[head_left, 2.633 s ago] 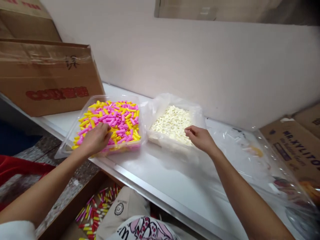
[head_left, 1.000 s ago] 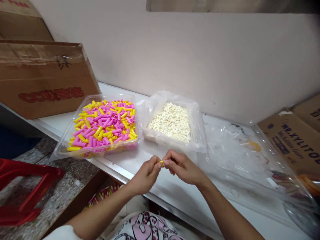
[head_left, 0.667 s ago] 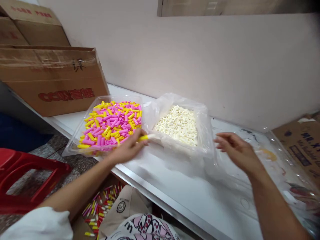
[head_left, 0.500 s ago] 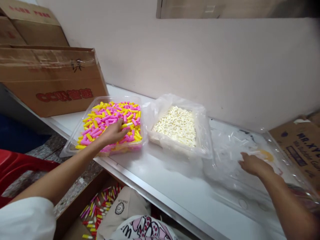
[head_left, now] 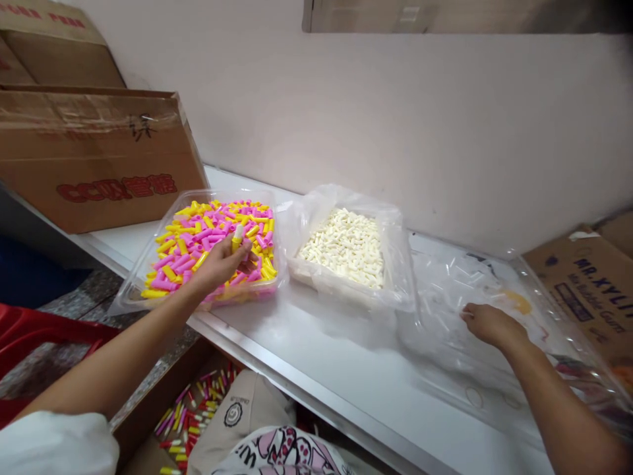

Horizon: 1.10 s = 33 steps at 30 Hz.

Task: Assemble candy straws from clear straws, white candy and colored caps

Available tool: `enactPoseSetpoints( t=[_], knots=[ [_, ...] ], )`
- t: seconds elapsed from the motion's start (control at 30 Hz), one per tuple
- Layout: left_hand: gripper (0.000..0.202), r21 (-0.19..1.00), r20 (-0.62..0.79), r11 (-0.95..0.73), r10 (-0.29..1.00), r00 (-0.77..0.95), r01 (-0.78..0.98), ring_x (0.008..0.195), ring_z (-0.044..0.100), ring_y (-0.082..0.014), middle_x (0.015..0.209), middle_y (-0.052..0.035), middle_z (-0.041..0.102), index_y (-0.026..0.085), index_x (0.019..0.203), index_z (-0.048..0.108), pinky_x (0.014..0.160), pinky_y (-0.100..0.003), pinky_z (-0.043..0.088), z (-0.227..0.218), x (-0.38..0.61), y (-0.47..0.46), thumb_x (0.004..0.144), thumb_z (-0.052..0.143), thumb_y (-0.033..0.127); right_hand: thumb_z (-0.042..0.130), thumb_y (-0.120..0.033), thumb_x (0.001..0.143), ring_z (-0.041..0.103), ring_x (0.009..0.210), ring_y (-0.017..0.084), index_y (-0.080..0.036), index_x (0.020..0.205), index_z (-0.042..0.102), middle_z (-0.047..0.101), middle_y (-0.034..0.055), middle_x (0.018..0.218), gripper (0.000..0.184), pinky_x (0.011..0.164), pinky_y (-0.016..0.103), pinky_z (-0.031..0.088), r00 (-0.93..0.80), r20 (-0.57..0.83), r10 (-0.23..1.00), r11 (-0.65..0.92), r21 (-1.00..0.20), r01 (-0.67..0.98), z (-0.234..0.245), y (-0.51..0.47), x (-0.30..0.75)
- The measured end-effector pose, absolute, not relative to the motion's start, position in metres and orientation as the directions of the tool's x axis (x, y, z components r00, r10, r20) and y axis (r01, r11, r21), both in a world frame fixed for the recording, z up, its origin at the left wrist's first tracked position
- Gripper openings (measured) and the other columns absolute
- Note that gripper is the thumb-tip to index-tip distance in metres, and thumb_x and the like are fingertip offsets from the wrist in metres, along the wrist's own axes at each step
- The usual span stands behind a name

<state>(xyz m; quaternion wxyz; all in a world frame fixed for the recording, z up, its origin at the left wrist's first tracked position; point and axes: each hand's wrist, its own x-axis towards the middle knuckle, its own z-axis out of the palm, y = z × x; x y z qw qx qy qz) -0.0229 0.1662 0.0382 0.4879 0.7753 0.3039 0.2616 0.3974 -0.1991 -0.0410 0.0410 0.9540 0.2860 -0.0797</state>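
Note:
My left hand (head_left: 221,265) is over a clear tray (head_left: 126,290) heaped with short pink and yellow plastic tubes (head_left: 185,260). Between its thumb and fingers stands a yellow tube (head_left: 236,244) with a white piece sticking out of its top. My right hand (head_left: 497,328) hovers at a clear plastic tray (head_left: 544,277) of small see-through pieces (head_left: 445,280). Its fingertips are pinched together, and what they hold, if anything, is too small to make out. Between the hands, white pellets (head_left: 346,251) fill a container lined with a clear bag (head_left: 403,264).
A cardboard box (head_left: 113,158) stands at the left end of the white table (head_left: 316,349), another box (head_left: 588,284) at the right. Below the table edge, an open carton (head_left: 148,409) holds several filled coloured tubes (head_left: 192,415). A red chair (head_left: 44,336) is at the left.
My left hand has turned and lifted slightly, bringing the yellow tube from lying flat to upright. My right hand's fingers have drawn together over the see-through pieces. The view has shifted slightly.

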Motion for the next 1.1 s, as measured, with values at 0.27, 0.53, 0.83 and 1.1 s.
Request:
enactPoseSetpoints(
  t=[0.27,0.53,0.83,1.1],
  knots=[
    [0.038,0.992,-0.036,0.117,0.618,0.785,-0.047,0.056,0.044,-0.0067,0.068,-0.0012,0.056,0.014,0.088,0.069,0.051,-0.02,0.036,0.04,-0.015,0.113,0.069,0.073,0.047,0.049,-0.039,0.085,0.06,0.101,0.036,-0.014,0.1,0.065,0.064,0.0229,0.108,0.034,0.075,0.044,0.045,0.827,0.02,0.562,-0.826,0.066,0.56,-0.002,-0.169,0.362],
    [0.038,0.979,-0.005,0.184,0.441,0.898,-0.085,0.047,0.03,-0.0052,0.054,0.0078,0.035,0.015,0.1,0.061,0.047,-0.021,0.023,0.022,0.016,0.072,0.079,0.064,0.046,0.04,-0.031,0.091,0.06,0.101,0.023,-0.017,0.124,0.054,0.064,0.0127,0.116,0.038,0.077,0.028,0.043,0.423,-0.151,0.894,-0.443,-0.141,0.885,-0.002,0.002,0.289],
    [0.048,0.992,-0.094,0.116,0.485,0.87,0.043,0.053,0.041,-0.0072,0.066,0.0002,0.052,0.01,0.099,0.066,0.05,-0.024,0.028,0.016,-0.006,0.076,0.078,0.062,0.053,0.049,-0.019,0.082,0.062,0.086,0.024,-0.007,0.094,0.065,0.067,0.0198,0.1,0.024,0.064,0.026,0.039,0.442,-0.272,0.855,-0.47,-0.048,0.881,-0.027,0.027,0.296],
    [0.053,0.99,-0.123,0.116,0.483,0.867,0.076,0.052,0.033,-0.007,0.06,0.0069,0.033,0.014,0.112,0.062,0.051,-0.022,0.029,0.009,-0.012,0.067,0.081,0.055,0.056,0.036,-0.025,0.092,0.06,0.086,0.018,-0.014,0.093,0.061,0.065,0.0104,0.096,0.028,0.071,0.025,0.042,0.431,-0.041,0.902,-0.424,-0.284,0.86,0.014,0.006,0.262]
  ],
)
